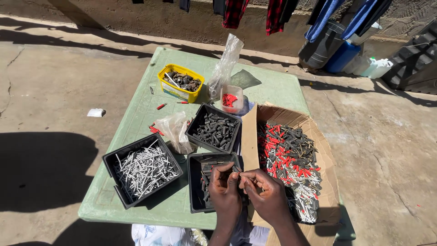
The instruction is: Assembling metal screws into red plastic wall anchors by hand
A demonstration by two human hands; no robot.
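my left hand [226,186] and right hand [266,193] curled fingertip to fingertip on a tiny dark part [238,175], too small to identify, over the near black plastic tray [195,182], contents half hidden by my hands, three black trays total, silver nails tray [119,157], torn cardboard box of red and black pieces [327,159], yellow tub [166,86], green plastic table [273,86]

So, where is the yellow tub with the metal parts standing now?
In the head view the yellow tub stands at the far left of the green table, beyond the black tray of dark sleeves and left of the clear plastic bag.
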